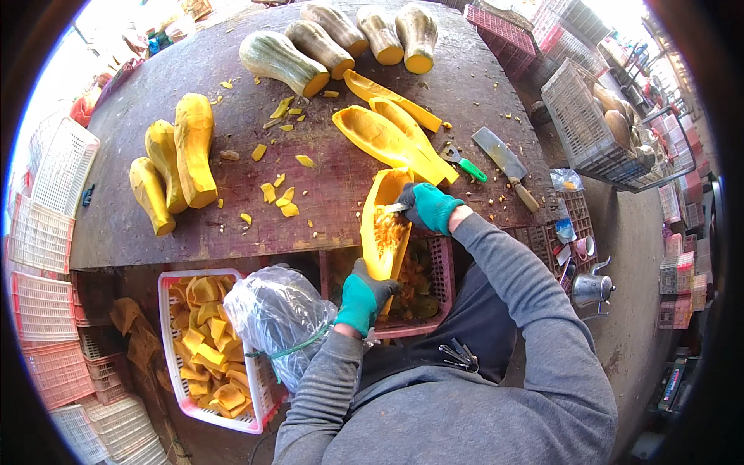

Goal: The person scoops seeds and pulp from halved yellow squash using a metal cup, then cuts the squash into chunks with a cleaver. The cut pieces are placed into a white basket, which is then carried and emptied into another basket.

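Note:
My left hand (365, 295), in a green and grey work glove, grips the lower end of a peeled, halved squash (400, 178). The half is tilted over the table's front edge, its hollow facing up. In my right hand (431, 208), gloved alike, is a pale scooping tool (396, 207), whose tip sits at the stringy seed pulp (388, 232) inside the hollow. Below the squash, a dark pink plastic crate (443, 273) holds pulp and scraps. Just beyond my right hand lie hollowed squash pieces (383, 142), a green-handled peeler (468, 165) and a cleaver (501, 156).
Several unpeeled squashes (279, 58) lie across the wooden table's (145, 87) far side. Peeled ones (193, 151) rest at the left. A white crate (165, 349) of squash chunks stands beside a plastic-wrapped bundle (279, 308). At the right are a metal kettle (590, 289) and a loaded crate (572, 125).

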Motion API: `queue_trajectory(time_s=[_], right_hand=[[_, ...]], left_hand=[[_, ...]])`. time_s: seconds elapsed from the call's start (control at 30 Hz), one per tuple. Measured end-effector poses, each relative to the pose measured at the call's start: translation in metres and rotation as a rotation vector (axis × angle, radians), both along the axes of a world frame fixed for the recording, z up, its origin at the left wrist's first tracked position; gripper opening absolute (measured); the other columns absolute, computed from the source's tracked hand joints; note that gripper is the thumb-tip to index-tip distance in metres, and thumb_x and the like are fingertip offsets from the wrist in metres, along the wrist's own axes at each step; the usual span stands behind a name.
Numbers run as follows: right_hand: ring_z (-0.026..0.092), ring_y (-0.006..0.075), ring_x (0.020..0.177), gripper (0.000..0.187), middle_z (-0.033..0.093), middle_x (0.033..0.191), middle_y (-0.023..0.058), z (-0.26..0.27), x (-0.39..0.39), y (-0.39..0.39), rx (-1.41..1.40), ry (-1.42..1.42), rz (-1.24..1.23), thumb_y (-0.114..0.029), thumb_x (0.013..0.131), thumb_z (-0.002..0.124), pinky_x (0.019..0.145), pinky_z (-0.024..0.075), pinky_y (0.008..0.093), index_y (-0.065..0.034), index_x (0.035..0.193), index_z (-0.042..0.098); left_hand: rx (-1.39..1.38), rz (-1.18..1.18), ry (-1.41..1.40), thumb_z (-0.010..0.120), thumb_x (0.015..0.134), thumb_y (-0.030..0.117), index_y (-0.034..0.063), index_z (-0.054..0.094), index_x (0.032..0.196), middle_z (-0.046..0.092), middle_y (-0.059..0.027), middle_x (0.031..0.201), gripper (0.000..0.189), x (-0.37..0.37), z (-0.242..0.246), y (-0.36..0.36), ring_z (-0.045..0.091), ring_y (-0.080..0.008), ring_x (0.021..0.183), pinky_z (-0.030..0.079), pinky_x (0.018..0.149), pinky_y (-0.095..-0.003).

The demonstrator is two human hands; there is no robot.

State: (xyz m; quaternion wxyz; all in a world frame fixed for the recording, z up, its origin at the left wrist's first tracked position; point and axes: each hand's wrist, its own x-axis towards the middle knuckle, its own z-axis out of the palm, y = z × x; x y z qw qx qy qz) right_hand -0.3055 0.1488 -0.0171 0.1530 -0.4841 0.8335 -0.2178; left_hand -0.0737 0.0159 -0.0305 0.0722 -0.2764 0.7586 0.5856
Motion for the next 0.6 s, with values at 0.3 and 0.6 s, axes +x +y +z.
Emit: queue_trajectory(time_s=[0.3, 0.6], right_hand=[[0.064, 0.0369, 0.108, 0.041, 0.069, 0.116, 0.0175, 0.035, 0.036, 0.019, -0.067, -0.285, -0.032, -0.042, 0.099, 0.056, 0.093, 0.0508, 0.0434, -0.0111, 0.123, 0.068], [0.065, 0.0112, 0.097, 0.044, 0.071, 0.111, 0.0051, 0.016, 0.037, 0.001, -0.31, -0.832, -0.494, -0.006, 0.083, 0.077, 0.088, 0.0541, 0.028, -0.0001, 0.125, 0.065]], left_hand=[[-0.026, -0.052, -0.034, 0.087, 0.061, 0.012, -0.0037, 0.061, 0.113, 0.071, -0.0169, 0.105, 0.061, 0.001, -0.027, -0.009, 0.068, -0.0255, 0.093, 0.055, 0.081, -0.0357], [-0.2, -0.041, -0.145, 0.088, 0.06, 0.022, -0.0029, 0.066, 0.107, 0.073, -0.0186, 0.097, 0.058, -0.007, -0.017, -0.009, 0.07, -0.0269, 0.088, 0.055, 0.08, -0.0362]])
